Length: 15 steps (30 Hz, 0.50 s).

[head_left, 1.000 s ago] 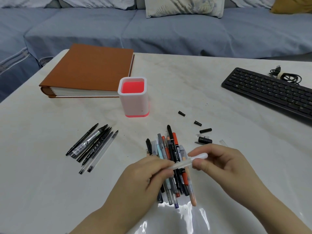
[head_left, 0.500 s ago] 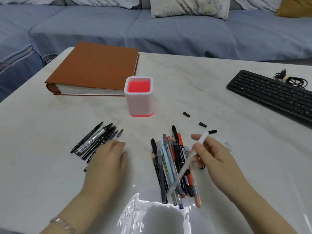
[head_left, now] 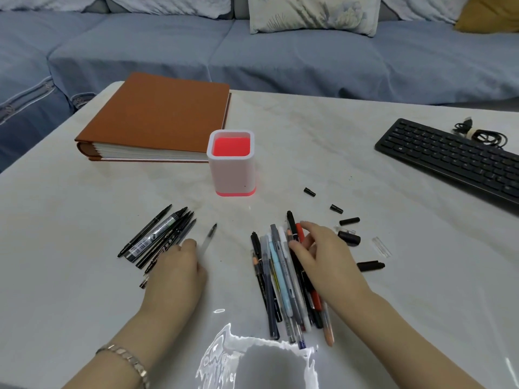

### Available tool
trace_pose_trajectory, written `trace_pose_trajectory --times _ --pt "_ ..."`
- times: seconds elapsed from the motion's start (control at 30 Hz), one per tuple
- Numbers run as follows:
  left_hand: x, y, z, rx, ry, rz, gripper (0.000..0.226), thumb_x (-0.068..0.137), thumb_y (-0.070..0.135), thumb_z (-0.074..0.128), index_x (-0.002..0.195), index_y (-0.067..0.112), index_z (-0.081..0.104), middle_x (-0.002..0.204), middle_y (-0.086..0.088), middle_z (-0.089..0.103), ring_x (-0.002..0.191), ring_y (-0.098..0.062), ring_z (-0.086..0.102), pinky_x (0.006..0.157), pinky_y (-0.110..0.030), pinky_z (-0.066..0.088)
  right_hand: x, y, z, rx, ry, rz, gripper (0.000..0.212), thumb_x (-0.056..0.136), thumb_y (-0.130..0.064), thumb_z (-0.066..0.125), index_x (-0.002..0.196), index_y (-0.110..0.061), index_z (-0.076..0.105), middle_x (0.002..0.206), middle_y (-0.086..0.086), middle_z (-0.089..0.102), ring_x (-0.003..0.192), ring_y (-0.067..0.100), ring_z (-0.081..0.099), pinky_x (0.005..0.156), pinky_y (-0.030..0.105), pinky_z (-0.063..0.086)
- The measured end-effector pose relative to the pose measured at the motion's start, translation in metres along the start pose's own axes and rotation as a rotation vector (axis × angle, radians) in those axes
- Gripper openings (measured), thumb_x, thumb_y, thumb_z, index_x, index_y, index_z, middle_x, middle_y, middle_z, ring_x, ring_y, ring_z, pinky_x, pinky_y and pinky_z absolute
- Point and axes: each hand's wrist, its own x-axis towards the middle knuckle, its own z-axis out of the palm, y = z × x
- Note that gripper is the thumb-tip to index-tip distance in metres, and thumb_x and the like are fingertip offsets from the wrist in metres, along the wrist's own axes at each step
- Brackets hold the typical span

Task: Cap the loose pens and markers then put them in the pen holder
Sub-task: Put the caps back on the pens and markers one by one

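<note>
A white pen holder (head_left: pixel 233 175) with a red inside stands empty at the table's middle. Left of me lies a row of black pens and markers (head_left: pixel 157 237). My left hand (head_left: pixel 177 273) rests on its near end, fingers closed on the lower end of a clear pen with a black tip (head_left: pixel 208 237) that angles away from the row. A mixed pile of pens (head_left: pixel 276 276) lies to the right. My right hand (head_left: pixel 323 259) rests flat on it, fingers apart, touching a red marker (head_left: pixel 300 233). Several loose black caps (head_left: pixel 349 221) and a clear cap (head_left: pixel 381 247) lie right of the pile.
A thick brown album (head_left: pixel 157 119) lies behind and left of the holder. At the far right sit a black keyboard (head_left: pixel 449 161) and a coiled cable (head_left: pixel 483 134). A blue sofa (head_left: pixel 280 57) runs behind the table. Glare covers the table's near edge.
My right hand has laid the white pen down on the pile and now rests on it. My left hand moved to the black row and has drawn a clear pen out to the right.
</note>
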Motion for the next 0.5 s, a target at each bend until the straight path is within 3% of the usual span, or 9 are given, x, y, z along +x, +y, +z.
trace_pose_trajectory --times 0.2,0.33,0.5 --pt "-0.01 0.03 -0.01 -0.183 -0.046 0.101 0.005 0.085 0.011 0.044 0.082 0.009 0.048 0.077 0.0 0.038 0.067 -0.019 0.043 0.055 -0.029 0.027 0.001 0.045 -0.037 -0.163 0.072 0.034 0.028 0.09 -0.014 0.05 0.116 -0.014 0.059 0.096 -0.002 0.052 0.081 0.007 0.045 0.073 0.013 0.028" --pt "-0.018 0.045 -0.012 -0.328 -0.045 0.188 0.013 0.089 0.015 0.042 0.088 0.022 0.053 0.085 0.005 0.038 0.067 -0.007 0.049 0.059 -0.018 0.033 0.02 0.061 -0.054 -0.293 0.067 0.094 0.025 0.092 -0.02 0.048 0.111 -0.015 0.063 0.104 0.005 0.056 0.099 0.021 0.052 0.075 0.025 0.034" --pt "-0.024 0.057 -0.016 -0.416 -0.046 0.27 0.014 0.092 0.025 0.044 0.084 0.03 0.054 0.085 0.013 0.049 0.075 0.012 0.047 0.064 -0.002 0.033 0.036 0.06 -0.051 -0.439 -0.086 0.152 0.029 0.094 -0.026 0.043 0.111 -0.011 0.062 0.112 0.012 0.053 0.109 0.028 0.049 0.082 0.035 0.042"
